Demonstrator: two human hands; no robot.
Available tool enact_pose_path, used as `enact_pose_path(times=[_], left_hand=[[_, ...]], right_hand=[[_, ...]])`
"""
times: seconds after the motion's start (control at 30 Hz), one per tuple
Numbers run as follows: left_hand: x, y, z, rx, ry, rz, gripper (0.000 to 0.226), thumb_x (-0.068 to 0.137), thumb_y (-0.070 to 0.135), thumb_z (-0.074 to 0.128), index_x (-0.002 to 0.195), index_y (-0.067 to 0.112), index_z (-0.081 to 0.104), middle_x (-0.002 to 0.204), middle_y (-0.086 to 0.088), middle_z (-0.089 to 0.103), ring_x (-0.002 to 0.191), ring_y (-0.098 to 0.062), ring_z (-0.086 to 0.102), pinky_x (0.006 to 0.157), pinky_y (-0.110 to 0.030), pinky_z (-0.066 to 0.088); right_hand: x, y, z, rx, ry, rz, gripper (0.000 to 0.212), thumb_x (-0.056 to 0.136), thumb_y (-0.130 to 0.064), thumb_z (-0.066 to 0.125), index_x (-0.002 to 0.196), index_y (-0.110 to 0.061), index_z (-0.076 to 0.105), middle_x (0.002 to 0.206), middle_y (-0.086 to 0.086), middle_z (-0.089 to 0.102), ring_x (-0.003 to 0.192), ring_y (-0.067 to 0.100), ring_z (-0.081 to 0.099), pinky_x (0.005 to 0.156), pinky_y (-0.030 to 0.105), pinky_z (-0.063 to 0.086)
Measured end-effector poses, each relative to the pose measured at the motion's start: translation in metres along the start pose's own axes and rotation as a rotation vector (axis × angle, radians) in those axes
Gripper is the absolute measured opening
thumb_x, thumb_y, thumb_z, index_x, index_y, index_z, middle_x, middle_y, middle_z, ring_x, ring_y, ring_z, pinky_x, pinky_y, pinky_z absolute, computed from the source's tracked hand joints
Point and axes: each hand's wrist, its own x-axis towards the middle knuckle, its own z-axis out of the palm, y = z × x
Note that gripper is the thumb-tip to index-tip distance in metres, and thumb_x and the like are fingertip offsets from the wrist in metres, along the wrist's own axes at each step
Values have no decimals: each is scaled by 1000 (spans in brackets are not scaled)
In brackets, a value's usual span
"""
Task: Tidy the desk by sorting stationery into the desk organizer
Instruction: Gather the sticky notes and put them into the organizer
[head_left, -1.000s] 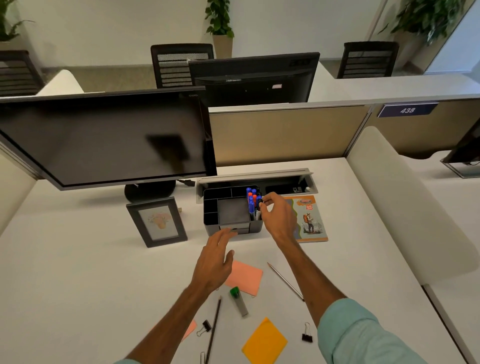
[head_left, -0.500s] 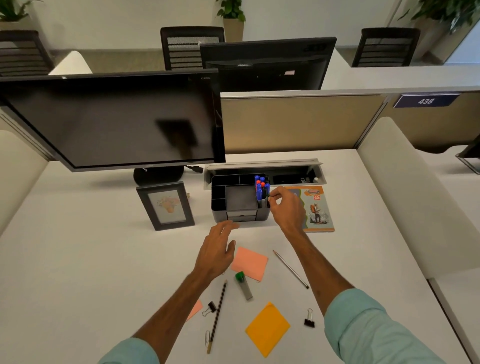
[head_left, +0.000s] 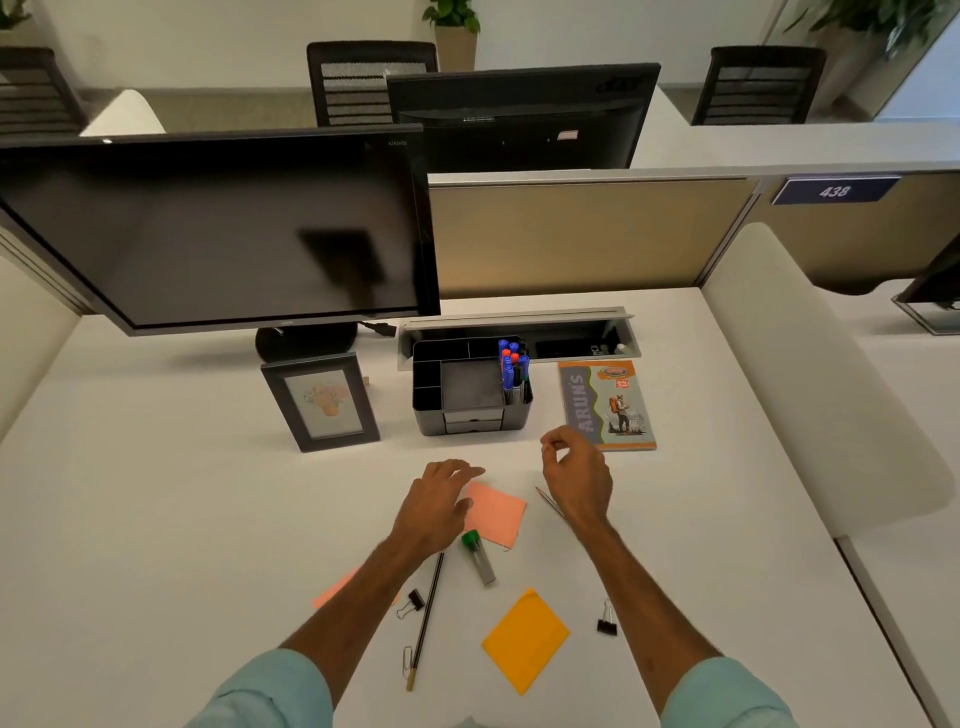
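The black desk organizer (head_left: 470, 418) stands mid-desk with several blue and red markers (head_left: 513, 371) upright in its right compartment. My right hand (head_left: 579, 480) hovers in front of it, fingers loosely curled, holding nothing. My left hand (head_left: 439, 506) is flat over the desk, partly covering a pink sticky note (head_left: 496, 514). A thin pencil (head_left: 548, 501) lies just left of my right wrist. Nearer me lie a green-capped lead tube (head_left: 479, 556), a dark pencil (head_left: 427, 621), an orange sticky note (head_left: 525, 639), another pink note (head_left: 335, 590), two binder clips (head_left: 414, 603) (head_left: 607, 621) and a paper clip (head_left: 407, 661).
A picture frame (head_left: 322, 400) stands left of the organizer and a notebook (head_left: 605, 405) lies to its right. A monitor (head_left: 208, 234) sits at the back left, with an open cable tray (head_left: 519, 338) behind the organizer. A partition closes the far side.
My right hand let go of the markers in the organizer and drew back toward me, empty. My left hand slid back over the pink note.
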Motion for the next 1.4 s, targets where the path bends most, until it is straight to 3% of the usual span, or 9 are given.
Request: enact_pose_path(times=[0.1,0.4,0.57,0.7,0.83,1.0,1.13,1.23,1.4], left_hand=[[6,9,2,98,-80,17,60,103,36,58,157,41,34,165,4,32,147,-24,32,114,-48,39],[18,12,13,184,-87,8,52,91,34,73,136,38,47,156,3,35,135,-24,41,106,-43,43],[19,10,12,105,-34,-2,37,90,24,73,118,31,51,139,5,46,120,-19,46,95,-34,44],[19,9,5,-6,2,-27,19,97,17,62,104,30,51,115,3,62,103,-21,58,85,-37,51],[17,4,-4,-299,8,-82,19,100,16,57,108,32,54,112,1,67,94,-21,62,75,-37,53],[15,1,-19,-617,90,-212,13,104,25,59,112,33,62,127,5,63,112,-22,59,91,-40,56],[5,-1,-29,-887,32,-273,19,105,29,59,117,40,66,121,-6,65,107,-27,63,71,-28,54],[-2,-1,-34,-1025,18,-306,20,104,25,60,121,33,67,117,-11,68,95,-26,67,70,-29,54],[-7,0,-38,-1052,122,-377,22,108,32,51,122,24,67,118,-8,73,94,-22,71,74,-32,56]], right_hand=[[-17,11,5,-24,-72,17,6,98,-26,66,99,-31,69,100,-15,73,79,11,70,58,15,36],[-34,27,19,-56,-182,9,6,99,-27,67,103,-30,70,105,-12,74,86,9,69,72,24,55],[-38,29,21,-47,-197,-33,8,98,-23,67,101,-29,70,103,-13,74,88,10,70,74,27,57],[-35,31,20,-35,-226,-53,12,99,-20,65,108,-28,70,109,-12,74,92,11,71,76,26,57],[-33,31,15,-42,-292,-97,42,98,-15,66,134,-36,58,120,-13,69,95,10,70,79,25,58],[-30,22,12,-119,-362,-283,86,90,-12,74,157,-44,32,155,-9,43,127,16,57,103,43,56],[-28,8,9,-146,-338,-442,60,93,-21,73,145,-43,52,161,-7,38,147,17,37,114,42,35],[-27,-4,9,-60,-253,-522,17,96,-29,70,112,-35,73,148,-6,55,134,15,50,109,41,44],[-18,-37,3,31,-164,-582,15,100,-30,67,111,-26,77,117,-11,73,111,13,62,92,39,50]])
